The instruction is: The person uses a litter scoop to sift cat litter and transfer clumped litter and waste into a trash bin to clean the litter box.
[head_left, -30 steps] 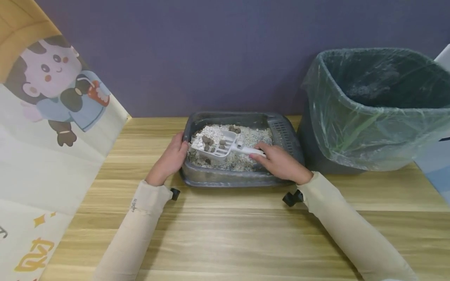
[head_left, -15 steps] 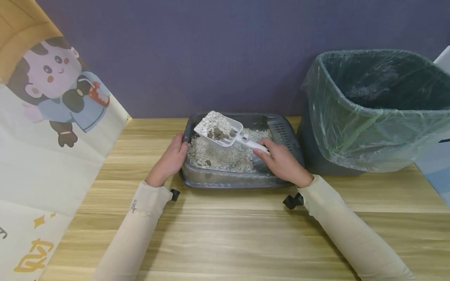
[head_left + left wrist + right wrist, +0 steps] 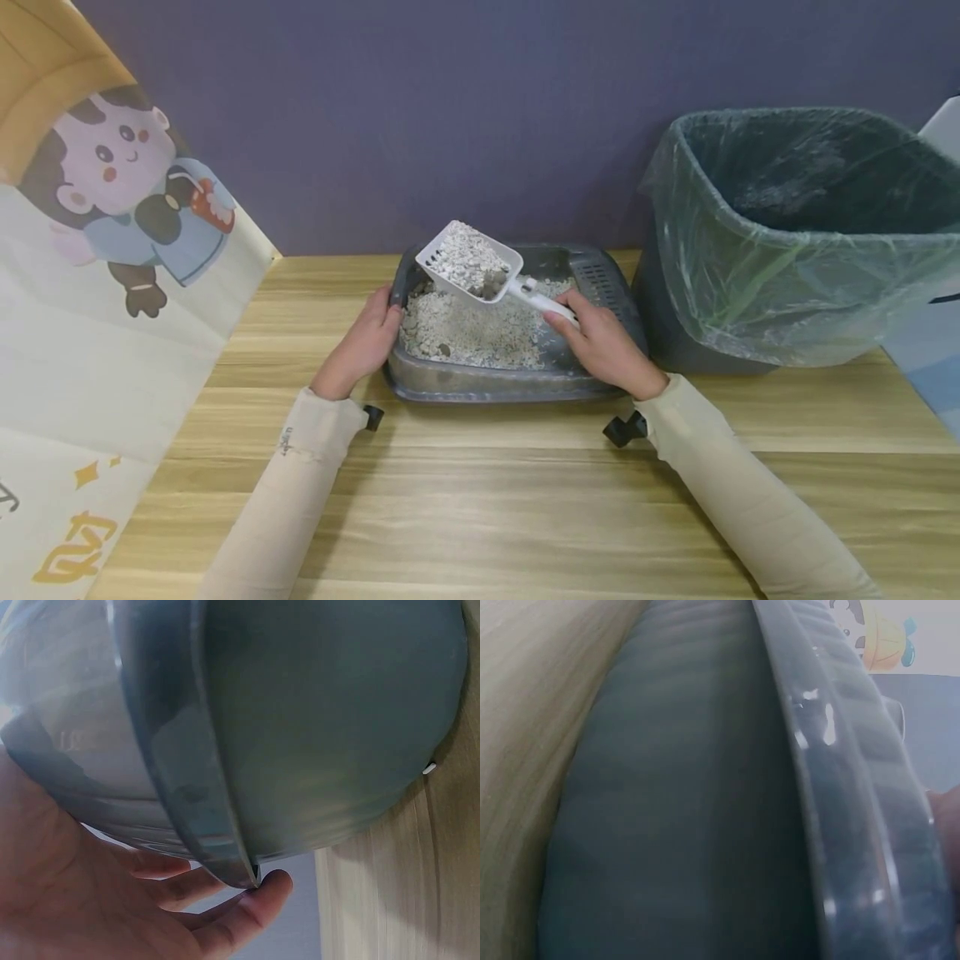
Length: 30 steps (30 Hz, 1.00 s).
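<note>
A grey litter box [image 3: 495,386] with pale granular litter [image 3: 480,333] stands on the table. My right hand [image 3: 603,343] grips the handle of a white slotted litter scoop [image 3: 546,305], raised over the box. Pale litter fills much of the scoop's head, with greyish-brown clumps [image 3: 491,285] near the handle end. At the box's left end, my left hand [image 3: 365,340] holds the rim. The left wrist view shows its fingers [image 3: 247,915] curled round the projecting edge. The right wrist view is mostly the box's outer wall [image 3: 682,795]; only a sliver of the hand shows.
Right of the box stands a tall dark bin [image 3: 708,337] lined with a clear plastic bag [image 3: 757,292]. A purple-grey wall [image 3: 450,125] rises behind the table [image 3: 487,500]. A cartoon-printed panel [image 3: 82,358] borders the left side.
My right hand has raised the scoop from the litter and tipped its head up toward the back. The clumps have slid toward the handle end. My left hand stays on the rim.
</note>
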Available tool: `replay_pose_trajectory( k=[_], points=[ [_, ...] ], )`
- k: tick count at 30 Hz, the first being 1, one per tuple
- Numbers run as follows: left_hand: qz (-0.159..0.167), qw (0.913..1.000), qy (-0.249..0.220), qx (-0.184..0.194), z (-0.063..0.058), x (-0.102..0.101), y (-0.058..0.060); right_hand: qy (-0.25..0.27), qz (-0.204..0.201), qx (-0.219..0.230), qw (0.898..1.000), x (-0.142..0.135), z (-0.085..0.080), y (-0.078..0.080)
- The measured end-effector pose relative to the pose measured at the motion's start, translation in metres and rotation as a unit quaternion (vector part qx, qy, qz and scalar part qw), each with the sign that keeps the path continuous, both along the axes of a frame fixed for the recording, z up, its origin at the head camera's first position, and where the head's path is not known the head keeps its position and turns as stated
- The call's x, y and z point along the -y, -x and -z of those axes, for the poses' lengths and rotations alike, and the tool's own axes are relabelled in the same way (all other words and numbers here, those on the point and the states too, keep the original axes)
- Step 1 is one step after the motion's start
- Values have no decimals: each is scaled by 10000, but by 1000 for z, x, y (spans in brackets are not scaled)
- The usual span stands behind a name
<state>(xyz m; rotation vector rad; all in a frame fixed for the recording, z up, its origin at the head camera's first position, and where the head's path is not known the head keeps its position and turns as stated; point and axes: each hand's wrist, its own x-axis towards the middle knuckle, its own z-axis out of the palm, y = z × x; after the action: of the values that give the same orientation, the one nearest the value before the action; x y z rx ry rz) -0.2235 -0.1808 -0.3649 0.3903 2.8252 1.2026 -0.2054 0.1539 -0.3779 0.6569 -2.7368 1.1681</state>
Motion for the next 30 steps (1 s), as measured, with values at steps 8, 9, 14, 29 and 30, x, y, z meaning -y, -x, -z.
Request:
replay_pose_trajectory(
  k=[8,9,14,29,30],
  points=[
    [-37,10000,-15,-20,-1,0,-1,276,50,-206,9994,0,0,-1],
    [-33,10000,-14,-18,-1,0,-1,294,44,-217,9993,-1,0,-1],
    [-25,10000,8,-2,-1,0,-2,345,6,-219,9992,-1,-2,-2],
    [-3,10000,-30,-32,-1,0,-1,315,-4,-269,9991,-2,-1,-4],
    [0,10000,-31,-36,-1,0,-1,317,5,-265,9991,-2,-1,-4]
  ],
)
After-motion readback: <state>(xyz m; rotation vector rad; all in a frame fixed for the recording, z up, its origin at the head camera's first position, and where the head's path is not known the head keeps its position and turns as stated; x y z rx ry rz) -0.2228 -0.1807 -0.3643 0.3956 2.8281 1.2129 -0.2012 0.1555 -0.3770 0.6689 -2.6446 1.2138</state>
